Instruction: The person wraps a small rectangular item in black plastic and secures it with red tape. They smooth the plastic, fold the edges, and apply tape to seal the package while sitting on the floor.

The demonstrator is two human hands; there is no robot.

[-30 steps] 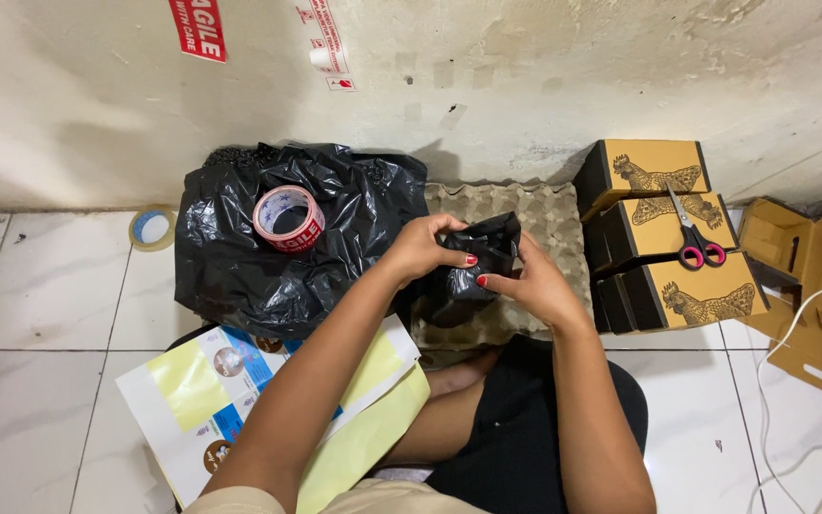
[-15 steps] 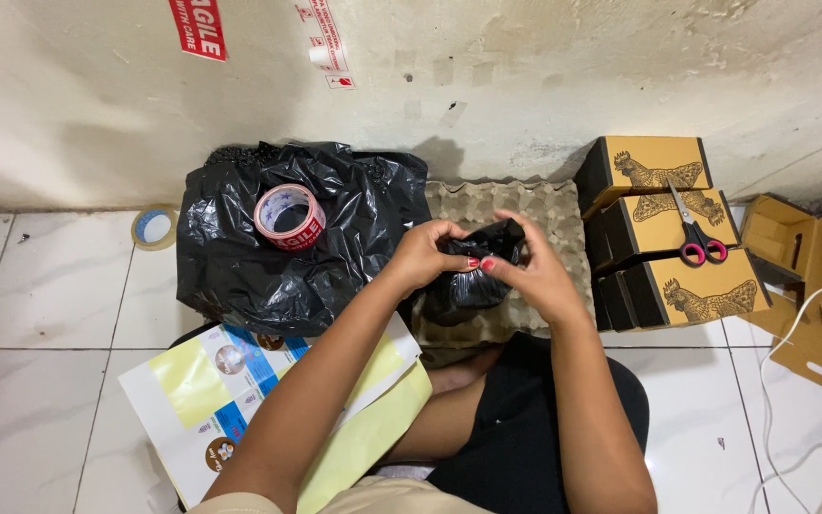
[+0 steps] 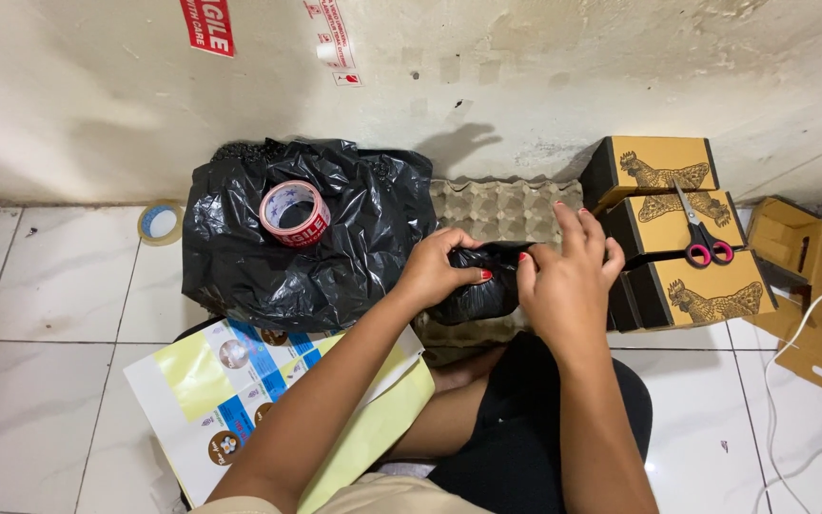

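Red-painted nails, black shorts, bare forearms

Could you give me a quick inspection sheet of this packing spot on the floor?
Surface: white tiled floor.
Job's things: small black plastic bundle over a grey egg tray.
Clutter: red tape roll on a big black bag; scissors on yellow boxes; sticker sheets; second tape roll.
Hands: left hand and right hand both grip the bundle.
Cables: white cable.
Surroundings: stained wall.
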